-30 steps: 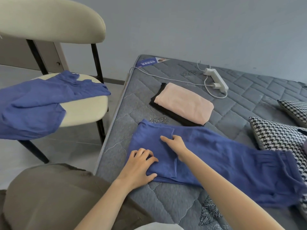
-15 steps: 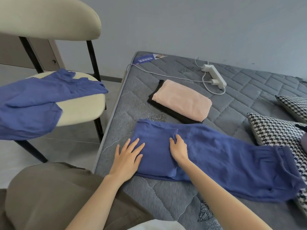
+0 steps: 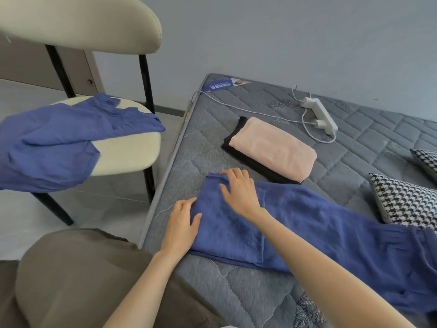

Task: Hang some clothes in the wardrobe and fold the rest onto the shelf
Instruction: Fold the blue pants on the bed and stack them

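Blue trousers [image 3: 326, 228] lie flat across the grey mattress [image 3: 369, 143], their leg end folded over at the left. My left hand [image 3: 181, 224] rests flat at the near-left edge of that fold, fingers spread. Farther back, my right hand [image 3: 240, 192] presses flat on the folded part near its far corner. Behind them sits a folded pink garment [image 3: 274, 147] on top of a folded black one [image 3: 250, 163]. A second blue garment [image 3: 59, 138] is draped over the seat of a cream chair [image 3: 127, 152] to the left.
A white power strip [image 3: 319, 116] with its cable lies at the back of the mattress. Two houndstooth pillows [image 3: 406, 202] sit at the right. My knee in olive trousers [image 3: 78, 278] is at the near left. A grey wall stands behind.
My right hand slid from the fold's middle to its far left corner. My left hand went from gripping the edge to lying flat beside it.
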